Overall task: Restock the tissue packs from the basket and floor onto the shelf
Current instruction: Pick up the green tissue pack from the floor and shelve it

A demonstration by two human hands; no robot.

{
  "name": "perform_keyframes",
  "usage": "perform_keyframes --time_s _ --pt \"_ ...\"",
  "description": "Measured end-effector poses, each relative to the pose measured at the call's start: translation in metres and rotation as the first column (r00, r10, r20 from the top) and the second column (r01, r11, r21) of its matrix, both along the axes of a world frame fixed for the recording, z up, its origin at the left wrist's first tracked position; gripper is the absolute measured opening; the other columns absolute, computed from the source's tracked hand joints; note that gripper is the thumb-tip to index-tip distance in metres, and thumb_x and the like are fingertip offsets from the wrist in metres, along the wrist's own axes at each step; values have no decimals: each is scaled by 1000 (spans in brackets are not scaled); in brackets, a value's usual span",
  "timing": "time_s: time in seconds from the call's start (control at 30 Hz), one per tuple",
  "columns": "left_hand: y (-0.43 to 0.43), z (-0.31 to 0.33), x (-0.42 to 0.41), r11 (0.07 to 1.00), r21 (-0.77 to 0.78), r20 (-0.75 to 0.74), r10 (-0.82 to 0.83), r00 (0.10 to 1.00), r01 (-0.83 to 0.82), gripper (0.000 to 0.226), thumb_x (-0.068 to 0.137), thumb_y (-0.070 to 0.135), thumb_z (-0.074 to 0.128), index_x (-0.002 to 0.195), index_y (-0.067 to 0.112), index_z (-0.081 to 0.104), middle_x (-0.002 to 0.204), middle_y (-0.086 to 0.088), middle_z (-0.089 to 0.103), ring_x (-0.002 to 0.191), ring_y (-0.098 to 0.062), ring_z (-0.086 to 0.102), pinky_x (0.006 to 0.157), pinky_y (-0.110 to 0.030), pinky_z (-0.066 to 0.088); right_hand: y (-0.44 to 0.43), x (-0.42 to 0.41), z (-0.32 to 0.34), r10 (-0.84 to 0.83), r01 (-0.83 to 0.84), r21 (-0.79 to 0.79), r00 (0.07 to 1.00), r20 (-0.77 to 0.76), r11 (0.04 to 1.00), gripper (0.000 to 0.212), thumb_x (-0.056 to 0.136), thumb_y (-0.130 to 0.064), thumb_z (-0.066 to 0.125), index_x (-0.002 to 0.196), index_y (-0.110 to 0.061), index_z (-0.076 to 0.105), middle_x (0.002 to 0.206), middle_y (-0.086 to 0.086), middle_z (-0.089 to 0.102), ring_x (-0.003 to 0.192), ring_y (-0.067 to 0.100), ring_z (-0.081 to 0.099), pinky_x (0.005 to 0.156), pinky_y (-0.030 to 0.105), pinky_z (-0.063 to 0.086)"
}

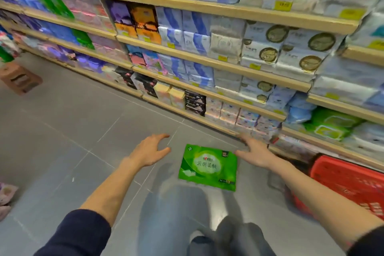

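Your single head camera looked forward and down, wide-angle, floor (62, 122) close below, shelves (207, 9) slanting away up and right.

The green tissue pack (208, 167) on the floor (62, 122) bears the white characters "云感柔肤" across its middle, while the yellow shelf price tags (282, 5) are too blurred to read.

Bright even store light, soft shadow on floor (62, 114), shelves (207, 8) smeared, bowed by wide-angle lens
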State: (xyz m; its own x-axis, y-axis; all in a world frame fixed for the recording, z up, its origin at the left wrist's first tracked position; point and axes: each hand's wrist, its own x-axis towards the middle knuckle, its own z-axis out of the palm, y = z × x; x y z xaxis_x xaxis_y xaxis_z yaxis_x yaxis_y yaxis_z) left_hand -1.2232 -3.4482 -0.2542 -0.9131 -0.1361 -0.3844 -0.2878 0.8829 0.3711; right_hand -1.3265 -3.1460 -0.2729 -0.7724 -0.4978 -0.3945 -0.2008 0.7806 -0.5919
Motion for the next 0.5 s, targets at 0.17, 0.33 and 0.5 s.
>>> perform_keyframes --time_s 0.17,0.33,0.5 --pt "-2 -43 -36 996 72 39 -63 997 60 60 84 45 51 137 20 40 141 -6 46 126 -23 46 102 -33 35 2 -4 -34 -80 77 41 995 66 996 63 81 -27 63 134 -4 38 137 17 46 125 29 45 103 32 33" --pt "-7 -91 -72 994 73 91 -90 992 83 55 88 38 54 138 20 38 142 -6 44 127 -24 44 103 -35 37 5 -28 -76 -102 87 115 986 129 990 62 85 -25 60 138 -7 34 141 15 43 129 29 41 105 33 32" --pt "-16 -145 -106 994 96 186 -75 980 58 57 87 38 55 138 19 37 142 -7 43 129 -24 43 104 -37 37 7 -59 -115 -139 107 192 977 162 976 62 85 -27 59 138 -7 34 143 16 41 130 29 40 106 36 31"
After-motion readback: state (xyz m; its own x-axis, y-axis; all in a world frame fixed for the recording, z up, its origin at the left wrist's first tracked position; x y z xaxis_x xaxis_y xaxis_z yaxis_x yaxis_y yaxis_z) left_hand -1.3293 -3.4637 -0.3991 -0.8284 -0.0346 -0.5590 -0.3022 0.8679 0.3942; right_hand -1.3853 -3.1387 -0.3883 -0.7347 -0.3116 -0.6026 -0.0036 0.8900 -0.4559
